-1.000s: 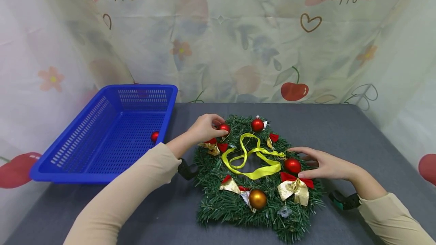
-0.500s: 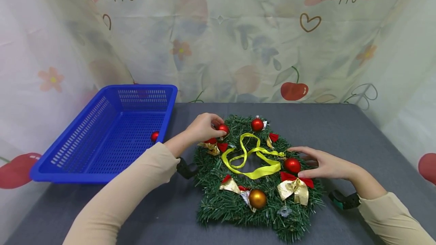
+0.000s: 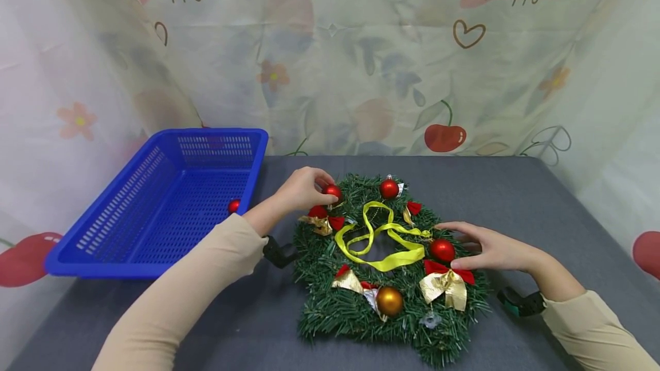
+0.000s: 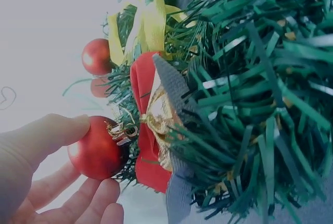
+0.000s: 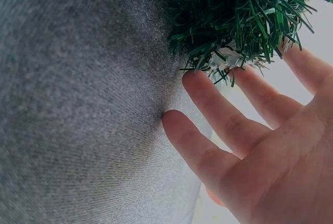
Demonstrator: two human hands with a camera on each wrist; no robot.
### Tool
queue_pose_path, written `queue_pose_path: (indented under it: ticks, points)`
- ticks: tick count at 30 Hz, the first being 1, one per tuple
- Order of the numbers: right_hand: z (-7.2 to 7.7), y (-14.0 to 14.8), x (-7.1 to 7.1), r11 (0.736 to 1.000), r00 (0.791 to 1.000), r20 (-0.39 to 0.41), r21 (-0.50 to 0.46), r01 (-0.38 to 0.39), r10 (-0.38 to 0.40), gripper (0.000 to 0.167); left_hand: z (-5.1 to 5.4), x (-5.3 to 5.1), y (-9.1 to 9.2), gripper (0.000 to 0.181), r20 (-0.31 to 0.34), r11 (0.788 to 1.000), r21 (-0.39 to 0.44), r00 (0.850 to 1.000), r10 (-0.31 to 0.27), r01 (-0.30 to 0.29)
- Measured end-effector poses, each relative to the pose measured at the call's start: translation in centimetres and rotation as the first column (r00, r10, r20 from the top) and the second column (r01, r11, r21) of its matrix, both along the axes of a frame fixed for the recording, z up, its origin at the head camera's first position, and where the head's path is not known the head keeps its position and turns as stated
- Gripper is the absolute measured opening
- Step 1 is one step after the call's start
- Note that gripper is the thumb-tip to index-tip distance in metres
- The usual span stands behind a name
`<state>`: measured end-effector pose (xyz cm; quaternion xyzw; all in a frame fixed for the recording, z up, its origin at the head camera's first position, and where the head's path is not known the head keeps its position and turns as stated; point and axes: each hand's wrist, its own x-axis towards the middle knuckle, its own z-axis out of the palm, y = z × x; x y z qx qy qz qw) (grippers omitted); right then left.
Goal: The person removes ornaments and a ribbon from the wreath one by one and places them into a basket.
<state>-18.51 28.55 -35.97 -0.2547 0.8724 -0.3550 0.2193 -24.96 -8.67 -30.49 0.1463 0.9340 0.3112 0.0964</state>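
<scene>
Head view: mid-frame, my left hand [image 3: 301, 189] pinches a red bauble [image 3: 332, 192] at the wreath [image 3: 335, 316], where my right hand [image 3: 497, 249] rests loosely spread; adjusting the bauble, I'd judge, calls for steady fingers.

1. Your left sleeve [image 3: 191, 279] is long, plain beige cloth, creased along its length, with a loose cuff [image 3: 254, 245].
2. Your right sleeve [image 3: 600, 328] is the same beige, wrinkled too.
3. Your left wrist camera [image 3: 277, 253] is black and compact.
4. Your right wrist camera [image 3: 523, 304] is black, with a dark green patch.
</scene>
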Motion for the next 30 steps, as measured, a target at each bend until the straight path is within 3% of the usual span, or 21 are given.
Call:
queue_pose_path:
  ticks: [30]
  points:
    - [0.0,0.1,0.0,1.000,1.000,0.001,-0.001,-0.004,0.004,0.063,1.0,0.8,-3.1,0.038,-0.007,0.999,-0.005,0.999,-0.044,0.044]
